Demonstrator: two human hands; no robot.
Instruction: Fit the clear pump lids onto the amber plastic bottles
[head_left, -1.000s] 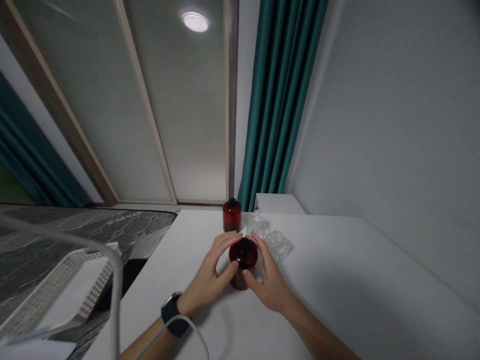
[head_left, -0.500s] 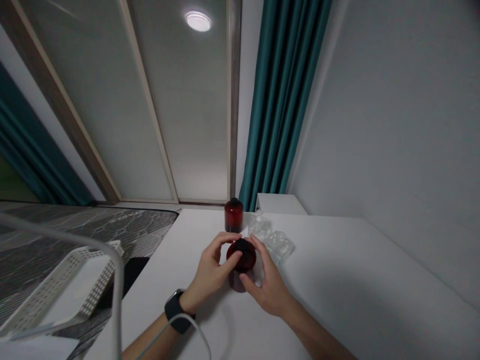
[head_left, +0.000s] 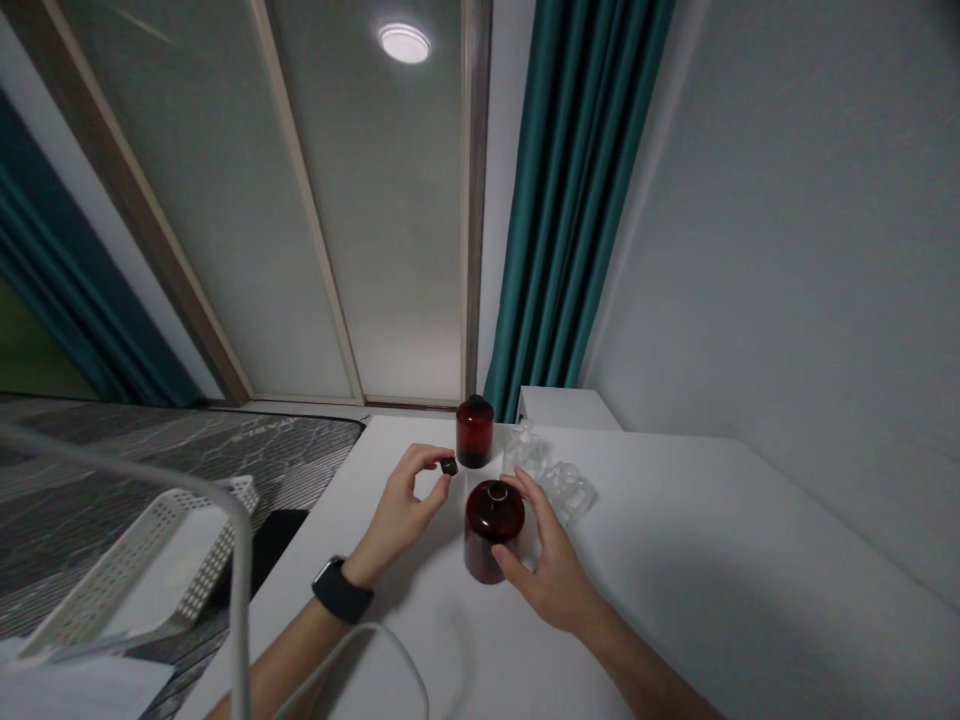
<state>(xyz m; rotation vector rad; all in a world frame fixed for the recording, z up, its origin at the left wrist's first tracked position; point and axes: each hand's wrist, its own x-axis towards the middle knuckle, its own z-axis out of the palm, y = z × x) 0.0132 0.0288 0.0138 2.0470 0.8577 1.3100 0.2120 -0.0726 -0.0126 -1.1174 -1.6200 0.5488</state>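
Left hand [head_left: 401, 512] with black cap [head_left: 448, 466], right hand [head_left: 556, 578] around plain dark-red bottle [head_left: 482, 545]

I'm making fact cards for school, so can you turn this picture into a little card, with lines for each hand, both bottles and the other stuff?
Left hand: pinches a small black cap
Left wrist: black smartwatch
Right hand: holds the side of the near dark-red bottle
Near bottle: upright, neck uncapped
Far dark-red bottle: upright, black top on
Beside them: clear plastic items, exact kind unclear
Left of the white table: white perforated basket
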